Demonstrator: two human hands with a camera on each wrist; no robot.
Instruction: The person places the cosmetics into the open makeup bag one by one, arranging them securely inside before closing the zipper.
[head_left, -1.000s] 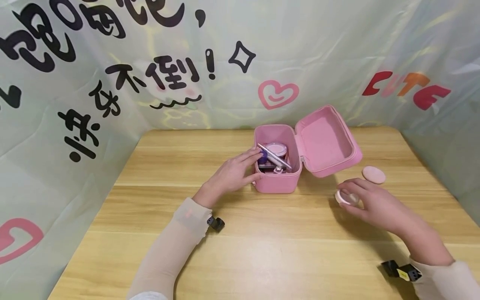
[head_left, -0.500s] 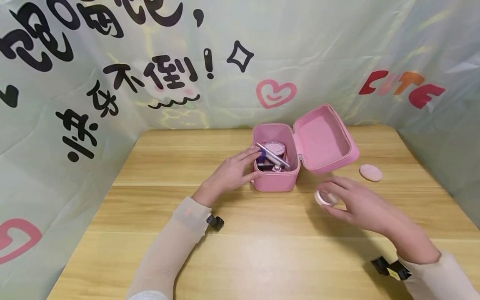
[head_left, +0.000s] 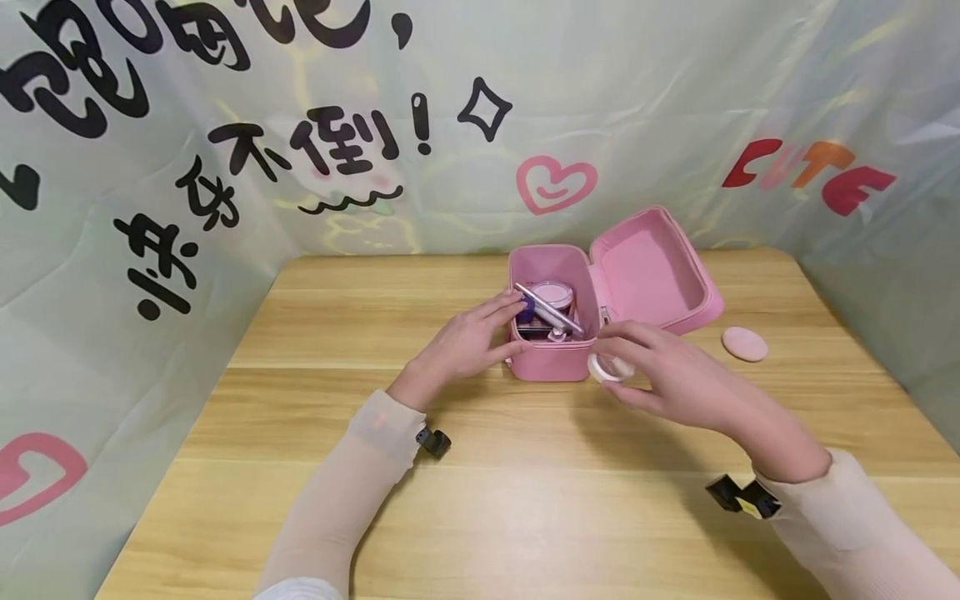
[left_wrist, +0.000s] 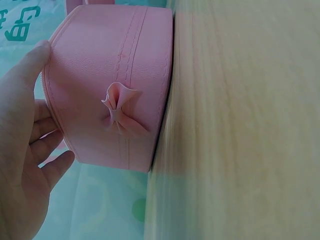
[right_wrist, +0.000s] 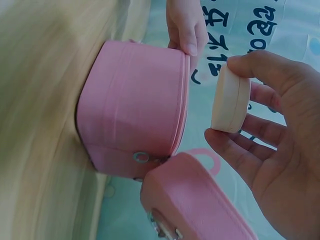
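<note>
A pink vanity case [head_left: 553, 363] stands on the table with its lid [head_left: 651, 275] swung out to the right. Makeup items fill the bottom, among them a silver tube [head_left: 551, 310] and a round-lidded container [head_left: 553, 293]. My left hand [head_left: 465, 343] rests on the case's left rim, fingers extended. In the left wrist view, a bow [left_wrist: 120, 111] decorates the case's side below that hand [left_wrist: 22, 135]. Thumb and fingers of my right hand [head_left: 682, 379] pinch a round cream-white powder compact [right_wrist: 230, 100] by its edges. It hovers just off the case's front right corner.
A flat pink oval puff [head_left: 745, 343] lies on the wooden table [head_left: 420, 517], right of the lid. A printed cloth backdrop [head_left: 435, 50] rises directly behind the table and along its sides. The lid extends rightward behind my right hand.
My right hand has carried the compact leftward and slightly up, from near the puff to beside the case. My left hand has stayed on the rim.
</note>
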